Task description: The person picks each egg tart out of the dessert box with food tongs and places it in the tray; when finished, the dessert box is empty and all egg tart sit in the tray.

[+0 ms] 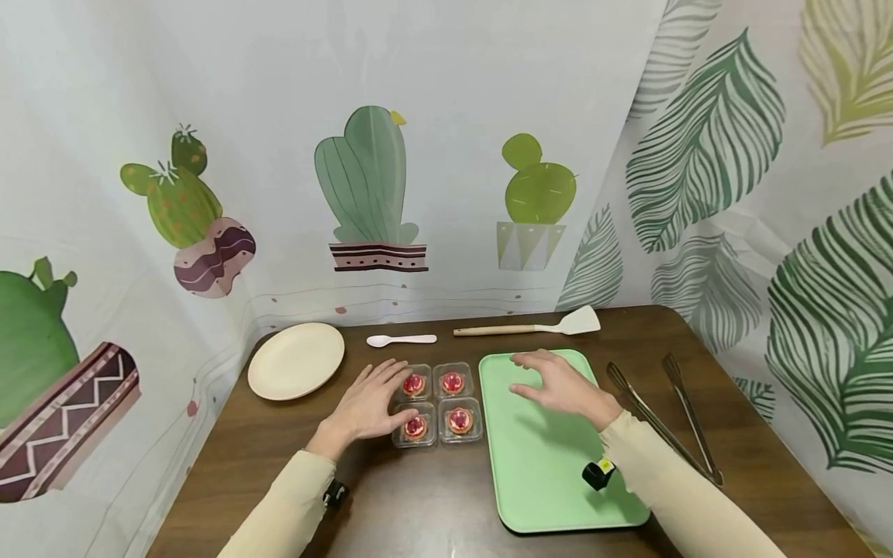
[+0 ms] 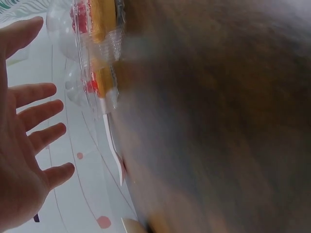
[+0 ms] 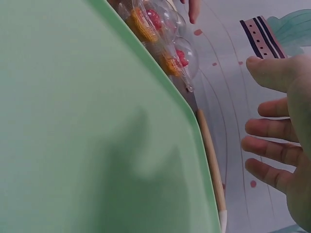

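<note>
My left hand [image 1: 368, 401] hovers beside the left pair of clear plastic boxes, fingers spread and holding nothing. Each box holds a small tart with a red top; the front right tart [image 1: 460, 420] and the back right tart [image 1: 452, 382] show fully, while my fingers partly cover the left boxes. Above the green tray [image 1: 544, 480] hangs my right hand [image 1: 558, 385], its fingers loosely extended and nothing in them. Its shadow falls on the tray in the right wrist view. The domed lids look closed in the left wrist view, where a tart [image 2: 103, 80] shows side-on.
A cream plate [image 1: 296, 361] lies at the back left. Along the back edge are a small white spoon [image 1: 408, 339] and a spatula [image 1: 502, 330] with a wooden handle. Metal tongs [image 1: 687, 411] lie spread right of the tray. A printed cloth [image 1: 446, 155] hangs behind the table.
</note>
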Tool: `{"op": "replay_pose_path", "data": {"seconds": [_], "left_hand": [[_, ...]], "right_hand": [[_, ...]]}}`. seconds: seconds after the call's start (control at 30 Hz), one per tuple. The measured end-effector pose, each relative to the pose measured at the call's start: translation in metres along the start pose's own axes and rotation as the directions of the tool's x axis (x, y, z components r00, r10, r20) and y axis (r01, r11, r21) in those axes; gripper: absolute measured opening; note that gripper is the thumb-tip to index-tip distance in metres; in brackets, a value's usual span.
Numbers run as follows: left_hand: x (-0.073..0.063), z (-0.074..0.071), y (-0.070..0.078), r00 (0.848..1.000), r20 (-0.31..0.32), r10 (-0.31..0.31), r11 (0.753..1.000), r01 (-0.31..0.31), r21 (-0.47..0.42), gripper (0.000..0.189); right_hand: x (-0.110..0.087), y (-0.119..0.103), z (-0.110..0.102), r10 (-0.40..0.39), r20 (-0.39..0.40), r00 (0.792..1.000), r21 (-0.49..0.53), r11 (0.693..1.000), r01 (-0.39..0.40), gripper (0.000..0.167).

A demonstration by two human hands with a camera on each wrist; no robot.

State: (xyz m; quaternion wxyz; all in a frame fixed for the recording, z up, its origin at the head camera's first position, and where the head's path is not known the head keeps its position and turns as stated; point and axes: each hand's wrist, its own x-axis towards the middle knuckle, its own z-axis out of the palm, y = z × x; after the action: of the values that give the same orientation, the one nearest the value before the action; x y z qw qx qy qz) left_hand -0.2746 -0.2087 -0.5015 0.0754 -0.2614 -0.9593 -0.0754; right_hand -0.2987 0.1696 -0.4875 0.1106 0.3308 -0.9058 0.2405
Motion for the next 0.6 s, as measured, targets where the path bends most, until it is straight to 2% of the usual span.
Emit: {"op": "replay_pose_path", "data": {"seconds": [0.23, 0.6], "left_hand": [[0.013, -0.004, 0.005, 1.0, 0.016, 0.021, 1.0, -0.021, -0.005, 0.081], [0.025, 0.003, 0.011, 0.998, -0.004, 0.057, 0.998, -0.057, -0.038, 0.076]], "right_hand": [[0.013, -0.002, 0.007, 0.014, 0.068, 0.998, 0.055, 0.998, -0.017, 0.055], [0.029, -0.004, 0.021, 0.008, 0.132, 0.991, 0.112, 0.993, -0.023, 0.056]]}}
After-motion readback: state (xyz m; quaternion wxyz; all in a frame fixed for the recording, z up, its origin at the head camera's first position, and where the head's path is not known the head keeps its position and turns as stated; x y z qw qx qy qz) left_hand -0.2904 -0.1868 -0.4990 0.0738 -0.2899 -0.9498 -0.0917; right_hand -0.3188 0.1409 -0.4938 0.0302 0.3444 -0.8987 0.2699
